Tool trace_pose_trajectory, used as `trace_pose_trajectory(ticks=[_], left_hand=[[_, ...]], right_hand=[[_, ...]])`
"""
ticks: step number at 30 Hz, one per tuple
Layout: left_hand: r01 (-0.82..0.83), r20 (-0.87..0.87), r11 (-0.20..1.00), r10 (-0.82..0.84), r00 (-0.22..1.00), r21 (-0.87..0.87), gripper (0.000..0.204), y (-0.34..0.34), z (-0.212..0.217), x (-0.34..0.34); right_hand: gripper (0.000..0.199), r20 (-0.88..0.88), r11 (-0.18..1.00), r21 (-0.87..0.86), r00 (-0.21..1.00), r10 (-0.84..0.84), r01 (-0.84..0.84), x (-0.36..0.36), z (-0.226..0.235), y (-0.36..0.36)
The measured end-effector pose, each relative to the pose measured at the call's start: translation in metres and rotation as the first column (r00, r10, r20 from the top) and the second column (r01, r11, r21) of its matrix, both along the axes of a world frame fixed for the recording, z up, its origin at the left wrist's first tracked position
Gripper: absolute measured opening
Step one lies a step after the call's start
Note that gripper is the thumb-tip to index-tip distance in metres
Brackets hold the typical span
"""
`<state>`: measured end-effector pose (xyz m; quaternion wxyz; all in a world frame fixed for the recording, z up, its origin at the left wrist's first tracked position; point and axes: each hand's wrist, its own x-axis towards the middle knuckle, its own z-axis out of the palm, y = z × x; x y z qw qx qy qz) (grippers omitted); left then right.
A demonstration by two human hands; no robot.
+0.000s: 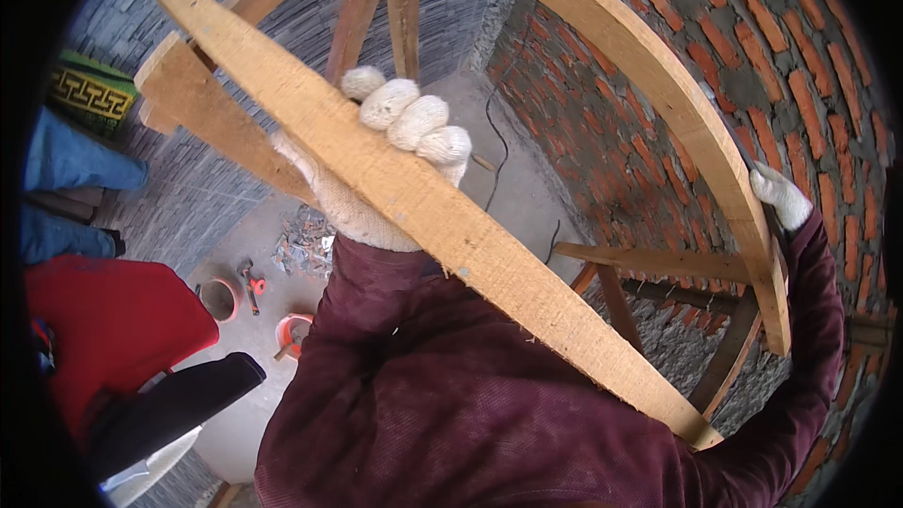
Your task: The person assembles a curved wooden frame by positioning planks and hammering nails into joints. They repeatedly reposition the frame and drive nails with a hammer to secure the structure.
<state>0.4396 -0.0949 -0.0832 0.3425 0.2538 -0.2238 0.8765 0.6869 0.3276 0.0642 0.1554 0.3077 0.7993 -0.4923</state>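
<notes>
A long, rough-sawn wooden plank (489, 245) runs slantwise across the middle, from the upper left to the lower right. My left hand (404, 127), in a white knitted glove, is wrapped round it, with the fingers curled over its far edge. At the right, my gloved right hand (783, 198) grips the outer edge of a wooden beam (677, 94), which looks bowed in this view. Part of that hand's grip is hidden. A thin dark strip lies along the beam beside it. Behind the held plank, a shorter wooden board (216, 118) slants down to my left wrist.
A brick wall (649, 141) stands close on the right, with wooden crosspieces (658, 261) below the beam. On the floor at left are buckets (221, 299), a red-and-black tool (251, 284) and rubble (306, 240). Another person's jeans (80, 165) and red cloth (122, 310) show farther left.
</notes>
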Motion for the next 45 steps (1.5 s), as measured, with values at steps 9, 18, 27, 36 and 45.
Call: trace_pose_trajectory(ticks=[9, 18, 27, 36, 45], left_hand=[[-0.043, -0.061, 0.996, 0.038, 0.997, -0.082, 0.085, 0.039, 0.002, -0.013], [0.071, -0.003, 0.997, -0.071, 0.997, 0.036, 0.103, 0.1, 0.015, -0.039], [0.224, -0.107, 0.968, -0.213, 0.971, 0.11, 0.092, 0.141, -0.005, -0.056], [0.315, 0.154, 0.929, -0.288, 0.945, -0.195, 0.093, 0.122, 0.002, -0.054], [0.248, -0.018, 0.932, -0.262, 0.965, -0.265, 0.055, 0.07, 0.006, -0.062]], right_hand=[[0.037, -0.05, 0.996, 0.064, 0.997, -0.062, 0.066, 0.07, -0.028, 0.135], [0.05, -0.06, 0.945, -0.031, 0.943, -0.326, 0.325, 0.062, 0.024, 0.02], [0.04, -0.06, 0.887, 0.068, 0.889, -0.453, 0.457, 0.098, 0.007, 0.027], [0.044, -0.138, 0.853, 0.097, 0.855, -0.499, 0.513, 0.08, -0.011, 0.011], [0.039, -0.323, 0.867, 0.059, 0.831, -0.453, 0.495, 0.056, -0.008, -0.055]])
